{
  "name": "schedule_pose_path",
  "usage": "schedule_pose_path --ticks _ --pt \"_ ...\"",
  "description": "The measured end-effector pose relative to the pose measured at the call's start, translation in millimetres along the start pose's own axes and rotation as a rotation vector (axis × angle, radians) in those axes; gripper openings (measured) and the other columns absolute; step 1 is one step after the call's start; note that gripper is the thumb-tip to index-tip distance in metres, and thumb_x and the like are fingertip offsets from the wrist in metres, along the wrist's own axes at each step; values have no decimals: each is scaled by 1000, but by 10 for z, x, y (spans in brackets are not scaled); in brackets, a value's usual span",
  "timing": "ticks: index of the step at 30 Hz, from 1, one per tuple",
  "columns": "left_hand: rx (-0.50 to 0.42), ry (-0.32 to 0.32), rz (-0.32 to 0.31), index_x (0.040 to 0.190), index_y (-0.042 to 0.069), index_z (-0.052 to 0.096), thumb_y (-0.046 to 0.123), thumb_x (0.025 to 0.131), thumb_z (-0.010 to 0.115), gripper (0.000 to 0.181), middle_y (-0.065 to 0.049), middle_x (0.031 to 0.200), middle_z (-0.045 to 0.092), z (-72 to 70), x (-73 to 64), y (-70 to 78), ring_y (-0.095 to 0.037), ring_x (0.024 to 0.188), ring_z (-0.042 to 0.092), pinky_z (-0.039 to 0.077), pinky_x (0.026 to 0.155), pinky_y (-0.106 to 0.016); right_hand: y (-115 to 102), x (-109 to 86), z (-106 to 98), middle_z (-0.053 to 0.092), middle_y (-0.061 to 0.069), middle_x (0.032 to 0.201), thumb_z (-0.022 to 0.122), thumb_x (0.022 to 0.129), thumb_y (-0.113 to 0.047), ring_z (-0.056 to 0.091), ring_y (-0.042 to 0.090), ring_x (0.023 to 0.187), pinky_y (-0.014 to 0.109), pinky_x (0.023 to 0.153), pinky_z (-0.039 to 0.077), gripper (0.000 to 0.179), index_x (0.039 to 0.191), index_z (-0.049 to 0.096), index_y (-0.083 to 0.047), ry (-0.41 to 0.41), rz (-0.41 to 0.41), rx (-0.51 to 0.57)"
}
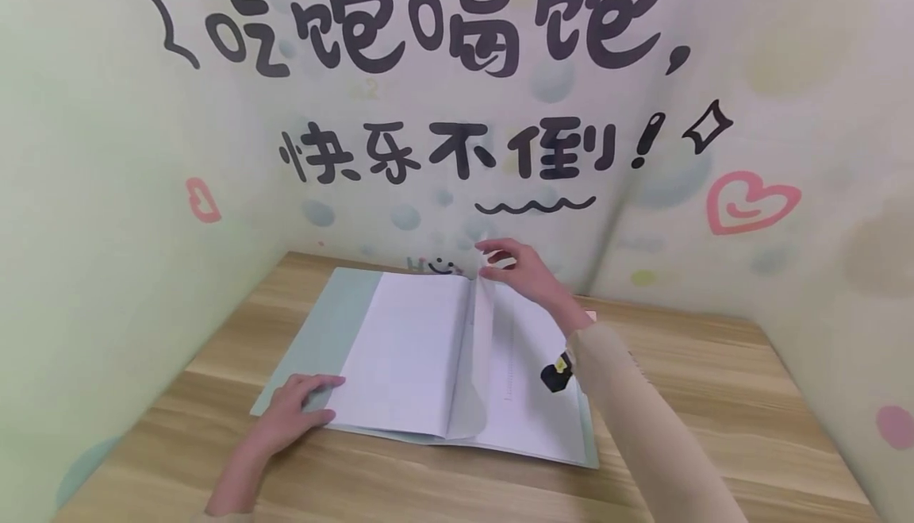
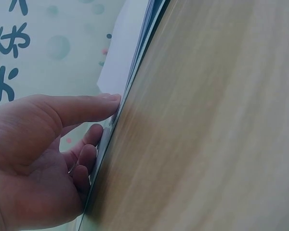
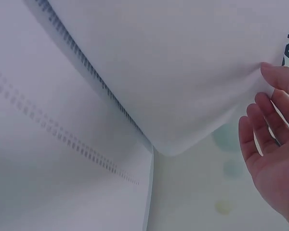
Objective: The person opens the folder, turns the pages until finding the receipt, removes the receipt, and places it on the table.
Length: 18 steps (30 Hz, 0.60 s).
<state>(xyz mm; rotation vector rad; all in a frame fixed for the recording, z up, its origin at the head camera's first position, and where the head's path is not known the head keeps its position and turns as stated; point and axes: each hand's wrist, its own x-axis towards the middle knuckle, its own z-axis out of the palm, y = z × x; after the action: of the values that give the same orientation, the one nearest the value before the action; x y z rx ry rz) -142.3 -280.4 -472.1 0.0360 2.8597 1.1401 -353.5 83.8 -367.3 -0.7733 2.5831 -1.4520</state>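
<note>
An open book (image 1: 407,340) with white pages and a pale blue-green cover flap (image 1: 336,317) on its left lies on the wooden table. My left hand (image 1: 289,416) rests at its lower left corner, fingers over the flap and the page edge. In the left wrist view, the left thumb (image 2: 94,107) touches the book's edge. At the top of the book, my right hand (image 1: 524,269) pinches a single page (image 3: 183,62) between thumb and fingers. That page stands nearly upright at the spine, its lower part curving down. Rows of small print, too blurred to read, show on the right page (image 3: 48,130).
The wooden table (image 1: 714,404) extends to both sides of the book. Behind it stands a pale wall (image 1: 457,94) with large black lettering, hearts and dots. A small black item with a yellow patch (image 1: 557,372) sits by the right sleeve (image 1: 635,420).
</note>
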Motion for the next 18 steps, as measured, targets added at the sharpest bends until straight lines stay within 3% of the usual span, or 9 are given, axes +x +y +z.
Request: schedule_pose_path --ticks 7,13,18 --pt "-8 1 -1 128 18 65 22 85 74 44 -18 127 53 7 -20 14 -39 118 44 39 93 -50 -76 153 278 57 5 139 74 89 -21 56 26 122 45 105 47 50 136 58 -14 4 -15 18" --pt "-19 10 -5 127 17 65 20 84 74 43 -17 126 54 13 -12 -4 -34 114 45 39 88 -39 -184 298 519 54 0 141 77 86 -25 56 24 125 42 103 48 58 139 55 -20 -43 -44 -5" --pt "-70 27 -8 126 13 64 17 82 75 46 -18 124 55 17 13 -29 -32 114 51 43 91 -40 -276 411 732 51 -1 143 77 86 -23 55 23 125 39 101 50 62 142 52 -18 -97 -72 -12"
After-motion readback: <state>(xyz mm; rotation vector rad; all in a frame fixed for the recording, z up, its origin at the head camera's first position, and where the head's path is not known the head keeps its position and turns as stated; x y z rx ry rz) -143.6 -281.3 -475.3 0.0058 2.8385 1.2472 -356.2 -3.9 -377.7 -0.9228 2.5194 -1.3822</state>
